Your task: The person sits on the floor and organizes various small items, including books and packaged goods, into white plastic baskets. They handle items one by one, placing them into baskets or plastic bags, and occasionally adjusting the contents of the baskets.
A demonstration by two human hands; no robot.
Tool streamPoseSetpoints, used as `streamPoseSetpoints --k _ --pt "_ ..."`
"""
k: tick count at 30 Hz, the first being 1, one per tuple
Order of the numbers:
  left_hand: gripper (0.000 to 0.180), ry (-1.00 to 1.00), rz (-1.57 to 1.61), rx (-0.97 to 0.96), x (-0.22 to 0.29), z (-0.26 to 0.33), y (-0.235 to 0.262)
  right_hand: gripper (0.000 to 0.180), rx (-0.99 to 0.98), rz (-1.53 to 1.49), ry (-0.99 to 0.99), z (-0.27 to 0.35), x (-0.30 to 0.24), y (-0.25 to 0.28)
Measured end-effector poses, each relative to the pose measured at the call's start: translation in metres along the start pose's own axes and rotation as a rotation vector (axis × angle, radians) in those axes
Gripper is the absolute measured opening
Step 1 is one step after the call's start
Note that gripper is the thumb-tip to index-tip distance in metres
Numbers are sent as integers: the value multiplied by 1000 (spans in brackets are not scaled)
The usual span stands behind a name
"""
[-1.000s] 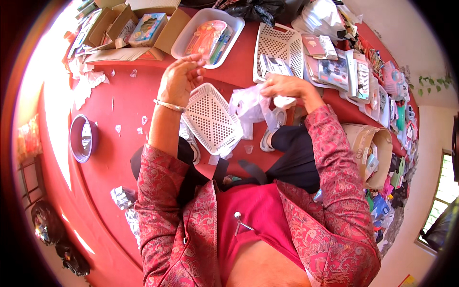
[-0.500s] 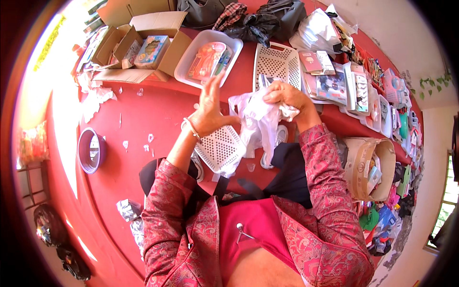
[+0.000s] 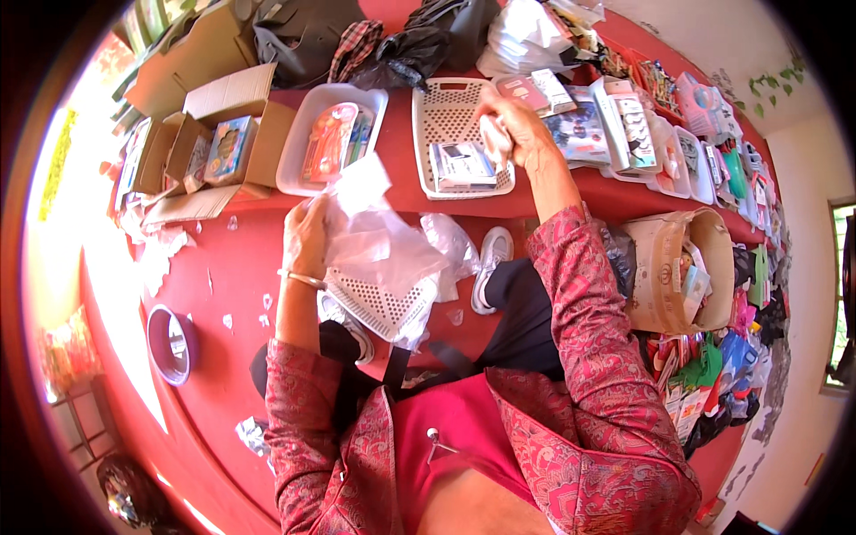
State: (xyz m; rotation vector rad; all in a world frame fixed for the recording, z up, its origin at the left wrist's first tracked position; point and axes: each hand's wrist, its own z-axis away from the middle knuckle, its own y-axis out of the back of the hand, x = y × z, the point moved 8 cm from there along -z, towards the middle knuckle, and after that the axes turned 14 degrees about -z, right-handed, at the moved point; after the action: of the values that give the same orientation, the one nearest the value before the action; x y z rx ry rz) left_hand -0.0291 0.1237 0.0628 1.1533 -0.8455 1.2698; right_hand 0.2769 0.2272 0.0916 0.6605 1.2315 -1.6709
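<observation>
Red paisley-print jacket [image 3: 580,419] w/ long sleeves, open at front over plain pinkish-red top [image 3: 446,437]. Thin metal bangle [image 3: 306,279] on left wrist. Dark trousers [image 3: 526,303], white sneakers [image 3: 491,259].

Small grey-white packet [image 3: 462,164] in basket [image 3: 426,116]

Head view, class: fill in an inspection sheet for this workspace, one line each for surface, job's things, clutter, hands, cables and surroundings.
Surface: red shelf and red floor.
Job's things: white perforated basket with clear plastic bag over it; second white basket on the shelf.
Clutter: cardboard boxes, white tray of packets, plastic scraps, purple bowl.
Hands: left hand grips the bag; right hand closed on something small over the shelf basket.
Cables: nothing seen.
Surroundings: packaged goods along the shelf, open sack at right.
</observation>
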Motion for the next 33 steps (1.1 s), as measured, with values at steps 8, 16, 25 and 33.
streamPoseSetpoints --k 8,16,25,33 --pt "20 157 408 -18 -20 2 -8 16 284 -517 179 -39 -23 179" --pt "22 145 423 -129 -26 -2 -11 14 788 -790 356 -45 17 304" --pt "19 132 390 -157 -16 -6 -27 42 837 712 578 -59 0 295" --pt "25 136 409 -187 -9 4 -24 68 741 1142 100 -42 7 192"
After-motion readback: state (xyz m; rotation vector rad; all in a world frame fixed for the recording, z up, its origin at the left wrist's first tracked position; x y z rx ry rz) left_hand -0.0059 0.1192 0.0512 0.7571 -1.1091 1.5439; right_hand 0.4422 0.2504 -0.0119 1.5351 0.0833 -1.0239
